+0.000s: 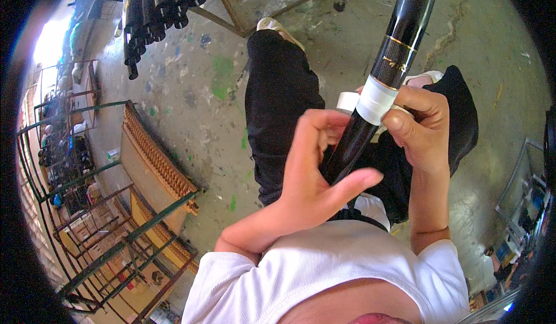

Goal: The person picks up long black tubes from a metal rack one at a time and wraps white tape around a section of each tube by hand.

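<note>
A glossy black pole with thin gold rings slants down from the top edge toward my lap. Around it runs a band of white tape. A white roll-like piece shows just left of the band, partly hidden behind the pole. My right hand pinches white tape against the band's right side, thumb and forefinger bent together. Beside the pole's lower part, my left hand is open and slightly blurred. Its thumb stretches across below the pole, and its fingertips are partly hidden behind it.
Many similar black poles lie bundled on a stand at the upper left. A green metal rack and a long rack board with a toothed edge stand at left. The paint-spotted floor surrounds my legs. Cluttered items sit at right.
</note>
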`<action>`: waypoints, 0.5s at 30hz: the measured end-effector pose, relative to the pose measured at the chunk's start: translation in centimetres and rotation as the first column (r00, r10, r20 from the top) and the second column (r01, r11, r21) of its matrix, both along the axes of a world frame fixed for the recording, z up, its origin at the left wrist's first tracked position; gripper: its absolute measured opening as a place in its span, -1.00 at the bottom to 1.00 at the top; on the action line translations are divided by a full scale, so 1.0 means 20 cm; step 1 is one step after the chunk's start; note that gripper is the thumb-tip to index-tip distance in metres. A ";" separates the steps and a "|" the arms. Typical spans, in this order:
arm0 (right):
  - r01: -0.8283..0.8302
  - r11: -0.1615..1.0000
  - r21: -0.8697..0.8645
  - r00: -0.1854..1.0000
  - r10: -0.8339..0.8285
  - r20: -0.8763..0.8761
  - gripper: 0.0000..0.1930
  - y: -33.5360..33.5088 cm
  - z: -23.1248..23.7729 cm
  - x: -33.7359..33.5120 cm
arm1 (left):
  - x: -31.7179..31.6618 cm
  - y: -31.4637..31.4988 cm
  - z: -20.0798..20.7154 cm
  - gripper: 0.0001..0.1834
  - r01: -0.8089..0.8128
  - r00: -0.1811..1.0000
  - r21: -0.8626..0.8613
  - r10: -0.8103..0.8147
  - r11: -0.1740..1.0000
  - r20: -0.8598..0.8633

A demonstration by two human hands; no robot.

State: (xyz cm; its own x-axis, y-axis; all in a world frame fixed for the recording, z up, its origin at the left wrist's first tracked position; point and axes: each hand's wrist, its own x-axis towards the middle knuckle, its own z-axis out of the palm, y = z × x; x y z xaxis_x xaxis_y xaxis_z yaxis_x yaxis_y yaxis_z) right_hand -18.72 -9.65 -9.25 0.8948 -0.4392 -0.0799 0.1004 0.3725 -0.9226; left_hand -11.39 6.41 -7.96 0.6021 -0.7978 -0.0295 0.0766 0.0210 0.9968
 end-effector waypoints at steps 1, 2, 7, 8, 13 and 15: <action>0.027 0.999 -0.046 1.000 -0.027 0.010 -0.76 0.00 0.00 0.00 | 0.01 0.00 0.00 -0.58 0.005 1.000 0.014 -0.005 1.000 -0.023; 0.006 1.000 -0.025 1.000 -0.006 -0.003 -0.76 -0.02 0.00 -0.01 | 0.02 0.01 0.00 -0.59 0.008 0.999 0.030 -0.006 1.000 -0.046; -0.048 0.998 0.033 0.998 0.048 -0.028 -0.76 0.00 0.02 -0.01 | 0.00 -0.01 0.00 -0.61 -0.014 0.923 -0.161 -0.049 0.987 -0.381; -0.048 0.998 0.030 0.998 0.050 -0.050 -0.76 0.00 0.03 -0.01 | 0.01 0.00 -0.01 -0.61 0.025 0.992 -0.037 -0.030 0.999 -0.120; -0.035 0.999 -0.018 0.999 0.035 -0.008 -0.76 -0.01 -0.03 -0.02 | 0.02 0.00 0.06 -0.45 -0.016 0.832 -0.038 -0.008 0.999 -0.554; -0.048 0.999 -0.013 0.999 0.048 -0.020 -0.76 -0.01 -0.01 -0.02 | 0.00 -0.01 0.05 -0.42 -0.067 0.878 -0.019 0.050 0.998 -0.476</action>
State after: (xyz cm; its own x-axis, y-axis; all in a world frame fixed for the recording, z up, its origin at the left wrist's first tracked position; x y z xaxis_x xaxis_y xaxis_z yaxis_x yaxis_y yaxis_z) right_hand -19.12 -9.85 -9.44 0.9132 -0.3971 -0.0916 0.0650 0.3638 -0.9292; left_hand -11.37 6.14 -7.01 0.5680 -0.7673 -0.2978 0.5387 0.0730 0.8394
